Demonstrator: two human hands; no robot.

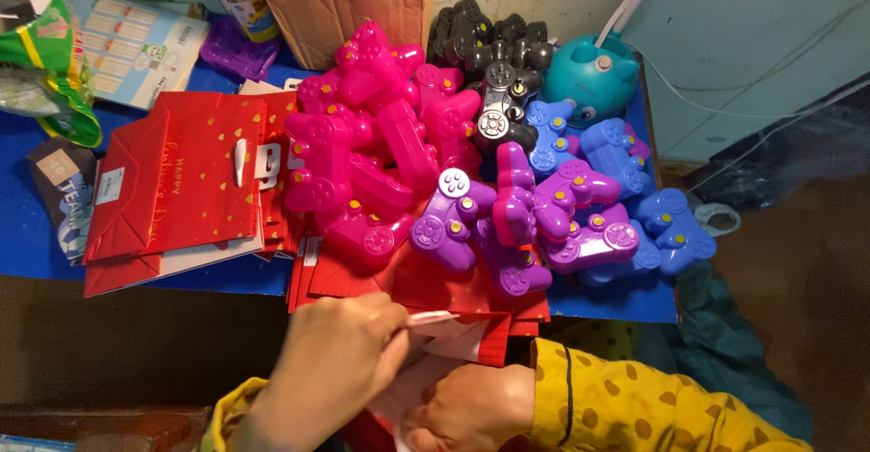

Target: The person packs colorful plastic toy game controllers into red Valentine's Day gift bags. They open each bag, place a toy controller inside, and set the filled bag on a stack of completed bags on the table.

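Note:
My left hand (340, 361) pinches the white handle and top edge of a red paper gift bag (471, 336) at the table's near edge. My right hand (471, 408), in a yellow dotted sleeve, presses against the bag's pale inner side from below. Just beyond the bag lies a heap of toy game-controller cases: pink ones (376, 144) on the left, purple ones (517, 216) in the middle, blue ones (648, 212) on the right and black ones (494, 48) at the back.
A stack of flat red gift bags (177, 184) lies on the blue table (27, 225) at the left. A cardboard box (340, 3) stands at the back, a teal round toy (589, 76) beside it. Papers and packets fill the far left corner.

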